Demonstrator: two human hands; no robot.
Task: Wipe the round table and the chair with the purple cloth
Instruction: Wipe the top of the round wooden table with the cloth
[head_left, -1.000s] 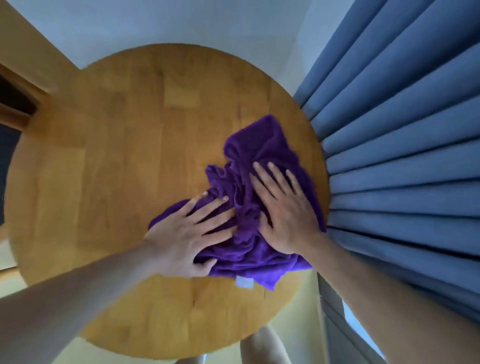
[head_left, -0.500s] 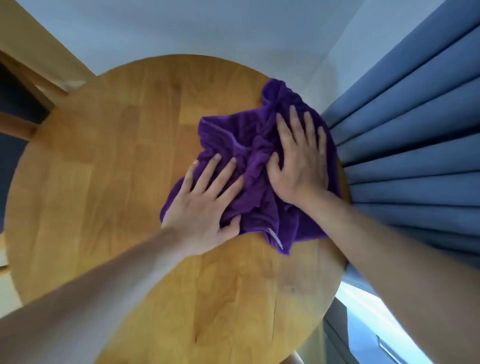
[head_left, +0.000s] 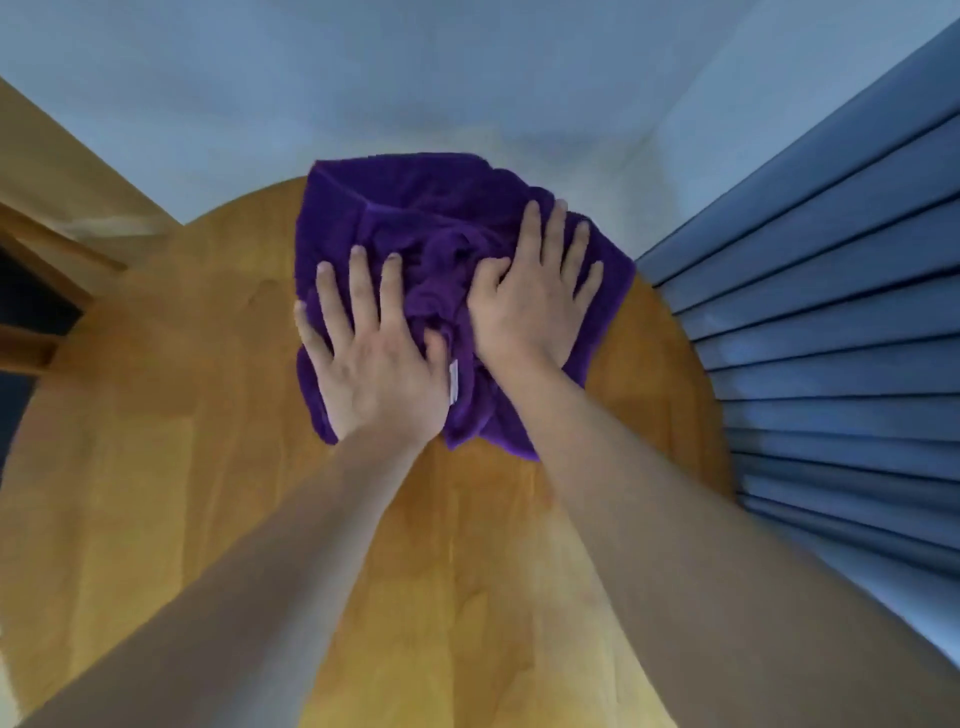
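- Purple cloth (head_left: 415, 223): bunched and creased, lying on the far part of the round wooden counter (head_left: 156, 467), far edge reaching over the counter's far rim toward the pale wall (head_left: 415, 78).
- Small white tag (head_left: 453, 382) showing on the cloth's near side, just beside the left thumb.
- Left hand (head_left: 382, 374): flat on the cloth's near left part, fingers straight and spread, palm pressing down, little finger at the cloth's left edge.
- Right hand (head_left: 535, 304): flat on the cloth's right part, fingers straight and slightly spread, thumb tucked toward the folds at the cloth's middle.
- Both hands side by side on the cloth, near each other, not touching; bare forearms reaching in across the counter from the near side.
- Right of the cloth: blue pleated curtain (head_left: 831, 312), hanging close beside the counter's right rim.
- Left of the cloth, beyond the counter's rim: wooden frame (head_left: 47, 260), partly seen, dark gaps between its bars.
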